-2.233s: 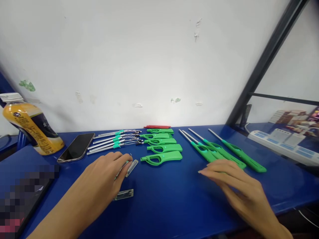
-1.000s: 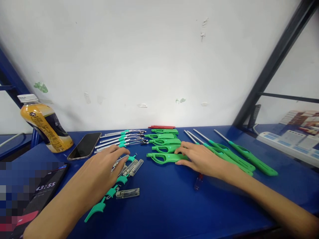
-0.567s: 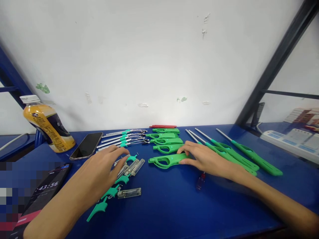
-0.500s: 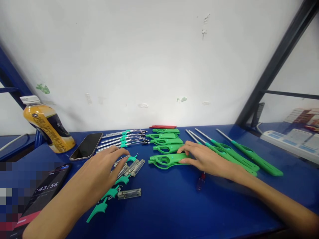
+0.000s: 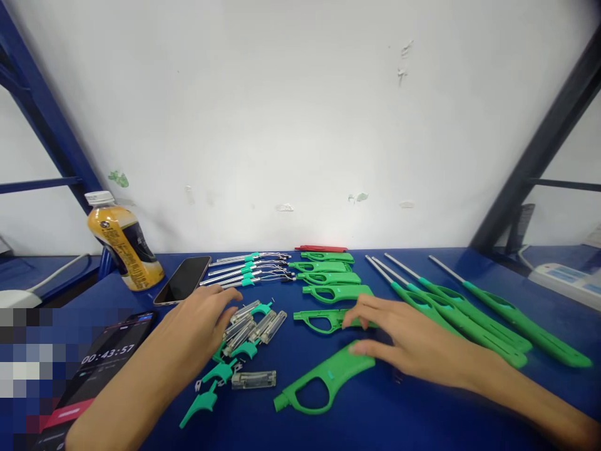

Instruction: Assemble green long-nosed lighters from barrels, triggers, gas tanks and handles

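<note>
My right hand (image 5: 399, 332) spreads its thumb and fingers over two green lighter casing halves. The thumb rests on the handle end of the front casing half (image 5: 345, 366), which lies flat. The fingertips touch the casing half behind it (image 5: 314, 319), whose hollow inside faces up. My left hand (image 5: 206, 316) hovers with thumb and index finger apart, beside a pile of clear fuel cartridges (image 5: 253, 329) and teal triggers (image 5: 220, 371). One cartridge (image 5: 254, 379) lies apart, nearer me. More green casing halves (image 5: 335, 292) are lined up behind.
Metal lighter tubes with wires (image 5: 244, 269) lie at the back, near a red casing piece (image 5: 322, 248). Green long-neck lighters (image 5: 493, 307) lie on the right. A drink bottle (image 5: 124, 241), a dark phone (image 5: 183, 280) and a phone showing a timer (image 5: 101, 369) are on the left.
The front casing half has come away from the other half and moved toward me. My right thumb and fingers have spread apart. The view has shifted; my left hand stays by the pile.
</note>
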{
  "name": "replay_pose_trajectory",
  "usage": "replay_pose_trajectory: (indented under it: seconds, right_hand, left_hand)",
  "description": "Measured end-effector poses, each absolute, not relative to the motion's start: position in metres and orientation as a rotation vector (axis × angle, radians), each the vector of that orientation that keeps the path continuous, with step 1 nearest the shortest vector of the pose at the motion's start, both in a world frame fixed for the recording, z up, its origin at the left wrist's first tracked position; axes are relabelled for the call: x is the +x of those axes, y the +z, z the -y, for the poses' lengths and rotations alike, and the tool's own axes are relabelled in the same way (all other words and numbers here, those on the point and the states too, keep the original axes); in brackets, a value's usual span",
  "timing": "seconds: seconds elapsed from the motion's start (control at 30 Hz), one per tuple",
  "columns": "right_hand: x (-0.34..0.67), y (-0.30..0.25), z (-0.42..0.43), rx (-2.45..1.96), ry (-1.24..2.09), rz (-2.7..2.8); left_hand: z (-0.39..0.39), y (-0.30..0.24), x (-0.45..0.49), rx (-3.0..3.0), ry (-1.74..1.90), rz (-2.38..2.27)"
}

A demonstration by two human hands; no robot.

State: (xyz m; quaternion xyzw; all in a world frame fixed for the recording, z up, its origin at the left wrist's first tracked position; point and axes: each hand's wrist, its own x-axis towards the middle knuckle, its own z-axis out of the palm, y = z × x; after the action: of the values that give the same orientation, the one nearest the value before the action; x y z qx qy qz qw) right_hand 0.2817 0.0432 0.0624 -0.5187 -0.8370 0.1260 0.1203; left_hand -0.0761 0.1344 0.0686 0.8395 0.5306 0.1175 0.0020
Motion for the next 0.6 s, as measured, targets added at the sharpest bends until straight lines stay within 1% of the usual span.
replay_pose_trajectory:
  seconds: [0.13, 0.27, 0.4, 0.6]
  right_hand:
    - [0.292, 0.055, -0.052, -1.474, 0.107, 2.476]
    - [0.296, 0.047, -0.057, -1.458, 0.066, 2.503]
    - [0.297, 0.044, -0.058, -1.450, 0.068, 2.520]
    - [0.300, 0.037, -0.057, -1.458, 0.106, 2.500]
  left_hand:
    - [-0.136, 0.067, -0.081, 2.635, 0.263, -1.724]
    - [-0.142, 0.067, -0.089, 2.669, 0.185, -1.755]
    - [-0.163, 0.074, -0.091, 2.694, 0.072, -1.799]
    - [-0.200, 0.085, -0.066, 2.783, -0.031, -1.744]
